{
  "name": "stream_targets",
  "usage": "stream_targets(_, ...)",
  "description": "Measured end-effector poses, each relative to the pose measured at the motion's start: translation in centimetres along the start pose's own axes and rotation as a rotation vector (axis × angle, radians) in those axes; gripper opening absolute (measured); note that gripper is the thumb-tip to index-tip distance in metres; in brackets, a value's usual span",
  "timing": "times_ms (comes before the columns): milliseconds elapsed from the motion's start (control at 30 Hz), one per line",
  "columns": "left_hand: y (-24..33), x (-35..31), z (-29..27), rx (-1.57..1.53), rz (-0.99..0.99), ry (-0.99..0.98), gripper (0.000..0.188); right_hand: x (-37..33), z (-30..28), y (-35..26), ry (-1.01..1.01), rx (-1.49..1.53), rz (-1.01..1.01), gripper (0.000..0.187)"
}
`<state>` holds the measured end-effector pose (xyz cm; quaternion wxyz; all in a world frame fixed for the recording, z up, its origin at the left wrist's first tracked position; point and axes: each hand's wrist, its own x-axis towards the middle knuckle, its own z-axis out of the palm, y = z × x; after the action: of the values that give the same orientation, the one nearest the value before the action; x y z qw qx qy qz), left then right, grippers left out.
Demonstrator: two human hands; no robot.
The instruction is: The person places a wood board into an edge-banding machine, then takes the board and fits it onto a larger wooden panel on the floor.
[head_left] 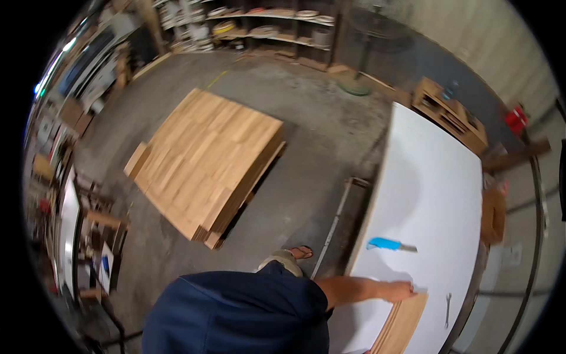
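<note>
Wood strips [408, 324], stacked, edges slightly fanned: at 5 o'clock, on the white surface [427, 171]. Hands: left hand [398, 291], closed on the strips' 12 o'clock end; right hand [368, 352], a sliver at the lower edge, cannot tell its grip. Risks, judged: strips could slide apart if gripped unevenly; blue-handled knife [386, 243], at the left hand's 12 o'clock, could cut on a careless reach; wrench [447, 311], at the strips' 3 o'clock, could mar a swung edge

I count one table [433, 183], one knife [386, 243], one wrench [447, 310], one panel stack [212, 159]; wood strips [408, 321] several, too close-packed to tally.
</note>
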<state>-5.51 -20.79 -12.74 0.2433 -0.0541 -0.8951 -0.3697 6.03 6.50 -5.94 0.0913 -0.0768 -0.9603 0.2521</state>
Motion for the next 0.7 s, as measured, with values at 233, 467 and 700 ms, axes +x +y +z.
stream_targets(233,1.1,0.2,-0.7,0.011,-0.156,-0.069,0.026,7.2,6.1,13.3,-0.138,0.438,-0.371,0.026)
stream_targets(467,1.0,1.1,-0.2,-0.029,-0.144,-0.046,0.018,3.1,9.5,4.5,-0.33,0.348,-0.228,0.025)
stream_targets(700,0.5,0.8,-1.2,-0.017,-0.11,-0.053,0.017,2.9,10.9,2.5,-0.404,0.332,-0.211,0.025)
